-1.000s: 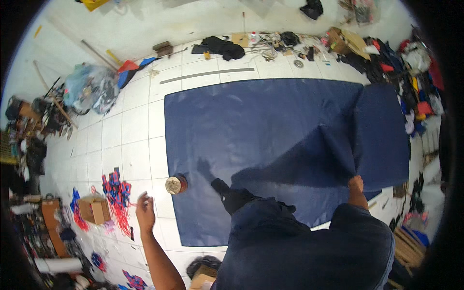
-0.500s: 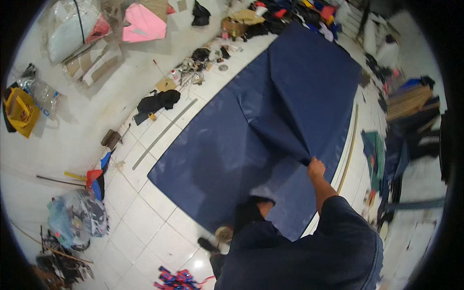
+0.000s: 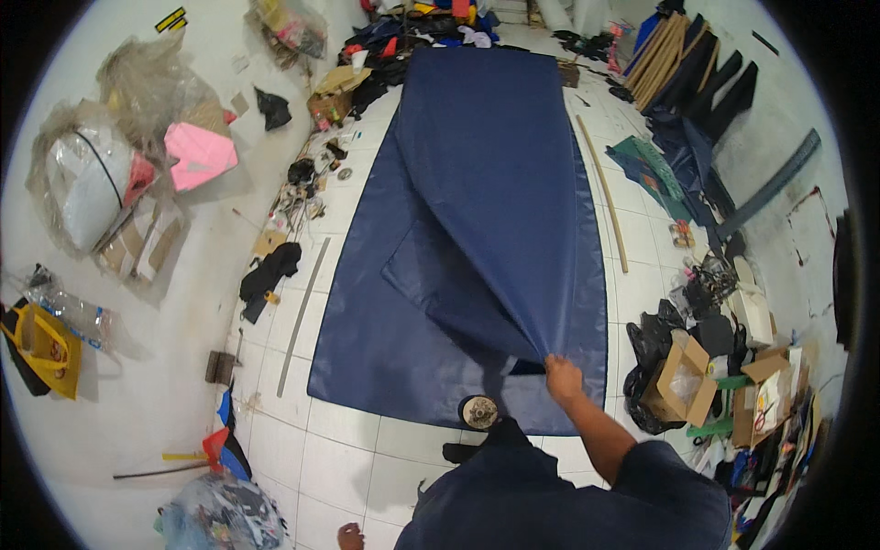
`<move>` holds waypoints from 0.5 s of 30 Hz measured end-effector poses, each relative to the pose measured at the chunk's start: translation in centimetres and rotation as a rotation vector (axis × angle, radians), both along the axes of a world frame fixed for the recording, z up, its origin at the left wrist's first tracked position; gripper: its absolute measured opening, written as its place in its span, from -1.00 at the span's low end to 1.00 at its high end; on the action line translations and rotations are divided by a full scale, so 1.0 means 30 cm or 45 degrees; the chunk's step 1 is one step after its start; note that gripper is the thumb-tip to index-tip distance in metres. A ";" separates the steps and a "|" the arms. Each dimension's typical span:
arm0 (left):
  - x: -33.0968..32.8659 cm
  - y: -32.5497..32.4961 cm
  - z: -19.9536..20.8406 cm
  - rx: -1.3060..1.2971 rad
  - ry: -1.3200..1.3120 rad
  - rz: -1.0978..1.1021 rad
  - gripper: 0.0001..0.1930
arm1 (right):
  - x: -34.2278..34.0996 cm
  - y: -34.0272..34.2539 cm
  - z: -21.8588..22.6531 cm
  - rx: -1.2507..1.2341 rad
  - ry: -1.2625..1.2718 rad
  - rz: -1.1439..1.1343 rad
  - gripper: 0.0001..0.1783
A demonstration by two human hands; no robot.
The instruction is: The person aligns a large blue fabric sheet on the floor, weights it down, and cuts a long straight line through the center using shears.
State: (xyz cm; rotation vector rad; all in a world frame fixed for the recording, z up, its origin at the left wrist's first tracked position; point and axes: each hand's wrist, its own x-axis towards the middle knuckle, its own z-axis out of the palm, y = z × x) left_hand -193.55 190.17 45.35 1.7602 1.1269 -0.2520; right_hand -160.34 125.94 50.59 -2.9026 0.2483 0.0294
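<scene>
A large navy-blue sheet (image 3: 495,147), smooth like vinyl, lies lengthwise over the tiled floor, with a second layer folded and rumpled on top. My right hand (image 3: 563,378) is closed on the upper layer near its close end, pulling it into a raised, taut fold. Beneath that lifted part, the lower layer (image 3: 385,376) lies flat. At the bottom of the view my left hand (image 3: 350,537) hangs away from the sheet, cut off by the edge, its fingers not clear. A round tan disc-like object (image 3: 478,412) stands at the sheet's close edge, beside my leg.
A grey metal strip (image 3: 304,316) lies left of the sheet and a wooden stick (image 3: 602,194) right of it. Open cardboard boxes (image 3: 678,385) and black bags crowd the right side. Wooden slats (image 3: 655,60) lean at the far right; piled fabrics (image 3: 422,37) lie at the far end.
My right hand keeps its hold and has drawn the upper layer closer to me, spreading its fold further over the lower one. The view has turned right; my left hand has come into sight.
</scene>
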 end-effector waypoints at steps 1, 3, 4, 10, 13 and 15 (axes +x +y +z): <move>-0.009 -0.052 -0.029 -0.037 -0.014 -0.124 -0.68 | -0.091 0.019 0.033 0.019 0.000 -0.011 -0.81; 0.078 -0.186 0.010 -0.270 0.095 -0.308 -0.70 | -0.301 -0.004 0.069 -0.013 -0.032 -0.072 -0.79; 0.112 -0.171 0.002 -0.195 0.136 -0.579 -0.68 | -0.375 0.013 0.050 -0.011 -0.093 -0.079 -0.78; 0.317 -0.054 -0.199 0.180 0.330 -1.028 -0.54 | -0.777 0.054 -0.021 0.030 0.008 -0.051 -0.75; 0.489 -0.127 -0.209 0.385 0.295 -1.087 -0.58 | -0.912 0.053 -0.084 0.085 0.049 -0.127 -0.76; 0.589 -0.158 -0.316 0.357 0.346 -1.163 -0.58 | -0.971 0.036 -0.183 0.057 -0.025 -0.172 -0.74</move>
